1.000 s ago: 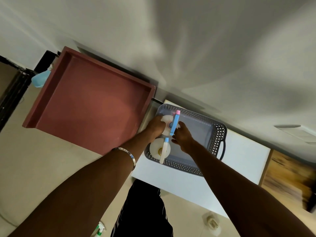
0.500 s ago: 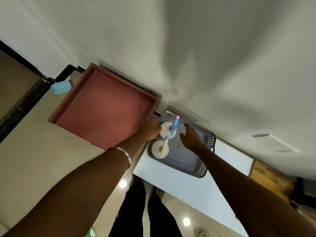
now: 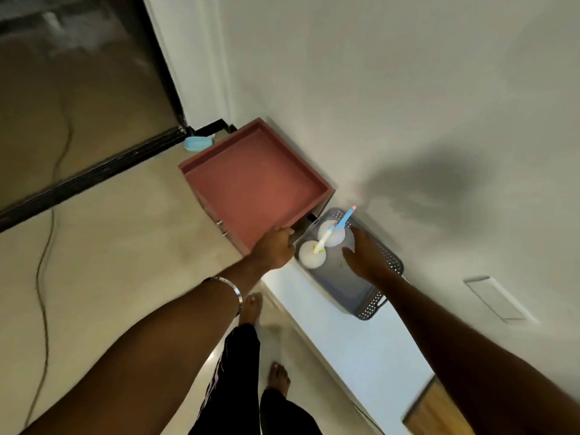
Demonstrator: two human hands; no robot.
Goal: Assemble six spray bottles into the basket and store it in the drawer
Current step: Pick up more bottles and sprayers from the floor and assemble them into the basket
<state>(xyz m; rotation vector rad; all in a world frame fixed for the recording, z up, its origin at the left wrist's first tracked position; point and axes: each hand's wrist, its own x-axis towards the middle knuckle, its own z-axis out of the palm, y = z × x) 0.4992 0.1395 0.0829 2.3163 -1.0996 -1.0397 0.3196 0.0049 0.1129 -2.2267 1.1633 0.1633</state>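
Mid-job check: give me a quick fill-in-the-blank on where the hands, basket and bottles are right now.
1. The basket holds ____ white bottles.
2. The left hand rests at the corner of the open red ____.
3. The right hand reaches into the ____.
4. The basket sits on a ____ counter.

Missing words: two; drawer; basket; white

The pulled-out drawer (image 3: 257,186) lies bare inside, open from above. In the basket (image 3: 381,301), two spray bottles (image 3: 320,246) crowd the end nearest the drawer; the rest of its floor is free. The wall (image 3: 408,89) closes off the basket's far side.
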